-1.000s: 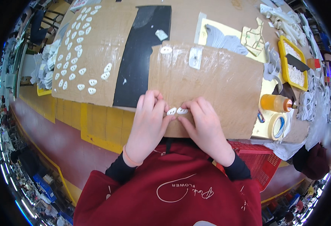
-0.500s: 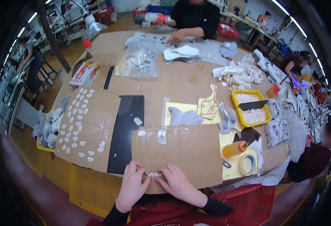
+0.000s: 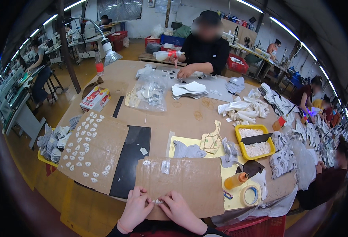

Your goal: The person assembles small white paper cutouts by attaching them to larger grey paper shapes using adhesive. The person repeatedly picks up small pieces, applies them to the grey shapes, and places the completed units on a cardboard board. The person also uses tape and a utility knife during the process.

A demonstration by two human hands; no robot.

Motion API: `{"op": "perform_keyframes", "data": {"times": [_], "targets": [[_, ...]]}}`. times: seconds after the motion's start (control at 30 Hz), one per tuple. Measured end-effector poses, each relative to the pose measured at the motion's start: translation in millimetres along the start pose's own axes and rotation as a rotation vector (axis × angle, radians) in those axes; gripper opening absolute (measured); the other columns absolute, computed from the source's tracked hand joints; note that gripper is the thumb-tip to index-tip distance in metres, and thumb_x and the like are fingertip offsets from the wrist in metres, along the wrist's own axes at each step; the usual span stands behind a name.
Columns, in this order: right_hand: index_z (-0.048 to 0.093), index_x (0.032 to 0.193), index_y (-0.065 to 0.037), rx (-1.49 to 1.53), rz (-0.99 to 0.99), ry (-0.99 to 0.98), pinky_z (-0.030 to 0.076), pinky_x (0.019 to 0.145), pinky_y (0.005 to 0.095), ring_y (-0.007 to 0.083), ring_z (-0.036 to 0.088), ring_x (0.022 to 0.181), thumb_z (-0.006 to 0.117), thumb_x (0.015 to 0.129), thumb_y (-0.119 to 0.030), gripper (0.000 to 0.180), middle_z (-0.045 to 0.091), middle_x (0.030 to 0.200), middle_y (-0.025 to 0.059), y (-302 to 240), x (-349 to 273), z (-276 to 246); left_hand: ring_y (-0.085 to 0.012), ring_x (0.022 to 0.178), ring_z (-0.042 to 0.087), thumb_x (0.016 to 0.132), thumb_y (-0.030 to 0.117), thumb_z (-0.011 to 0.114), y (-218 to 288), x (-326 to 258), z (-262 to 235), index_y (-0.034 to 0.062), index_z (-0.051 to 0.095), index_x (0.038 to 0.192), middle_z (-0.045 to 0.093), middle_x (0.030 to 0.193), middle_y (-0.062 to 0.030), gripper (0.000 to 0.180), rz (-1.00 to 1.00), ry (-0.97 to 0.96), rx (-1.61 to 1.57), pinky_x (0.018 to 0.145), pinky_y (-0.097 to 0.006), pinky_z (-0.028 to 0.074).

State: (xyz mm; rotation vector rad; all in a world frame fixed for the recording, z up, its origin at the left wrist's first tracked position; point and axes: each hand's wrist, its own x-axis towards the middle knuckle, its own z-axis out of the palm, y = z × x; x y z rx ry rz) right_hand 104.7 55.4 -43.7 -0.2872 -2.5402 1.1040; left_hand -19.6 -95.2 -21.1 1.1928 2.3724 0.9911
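Observation:
My left hand (image 3: 136, 209) and my right hand (image 3: 178, 210) meet over the near edge of a brown cardboard sheet (image 3: 190, 177). Between their fingertips is a small white rounded piece (image 3: 157, 201), partly covered by the fingers. The left fingers are curled in a pinch at its left side. The right thumb and forefinger close on it from the right. Farther up the same sheet lie another small white piece (image 3: 146, 162) and a patch of clear tape (image 3: 165, 166). On the left, a second cardboard sheet (image 3: 103, 150) carries many similar white pieces in loose rows.
Right of the sheet are an orange glue bottle (image 3: 235, 181), a tape roll (image 3: 250, 195) and a yellow tray (image 3: 275, 149) of white bits. A black strip (image 3: 130, 158) lies between the cardboards. Across the table, a person (image 3: 205, 51) holds a white bottle (image 3: 166, 55).
The view has tilted upward, so the table sits lower and more of the room shows. My hands stay at the sheet's near edge, with the fingertips slightly closer together around the white piece.

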Motion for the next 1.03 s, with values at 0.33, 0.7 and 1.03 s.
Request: {"op": "perform_keyframes", "data": {"times": [0.33,0.7,1.03], "targets": [[0.071,0.102,-0.004,-0.133,-0.044,-0.005,0.049,0.083,0.0418,0.0327,0.059,0.095,0.07,0.092,-0.02,0.018,0.059,0.097,0.0125,0,3,-5,-0.0239,0.098,0.058,0.085,0.016,0.077,-9,0,-8,0.0016,0.07,0.085,0.055,0.113,-0.013,0.016,0.014,0.025,-0.141,0.087,-0.034,0.048],[0.072,0.101,-0.008,-0.154,-0.034,-0.007,0.046,0.08,0.0407,0.0296,0.059,0.094,0.07,0.092,-0.023,0.018,0.06,0.096,0.0088,0,4,-5,-0.006,0.088,0.056,0.096,0.01,0.069,-12,1,-22,0.0025,0.066,0.092,0.059,0.097,0.0016,0.009,-0.299,0.064,-0.807,0.081,-0.022,0.043],[0.071,0.102,-0.009,-0.111,-0.001,-0.069,0.045,0.081,0.0436,0.0296,0.061,0.095,0.069,0.094,-0.024,0.017,0.063,0.098,0.0096,2,4,-8,-0.0067,0.089,0.056,0.098,0.007,0.065,-12,6,-26,0.0038,0.066,0.101,0.064,0.095,0.0029,0.005,-0.321,0.189,-0.967,0.086,-0.023,0.044]]}}
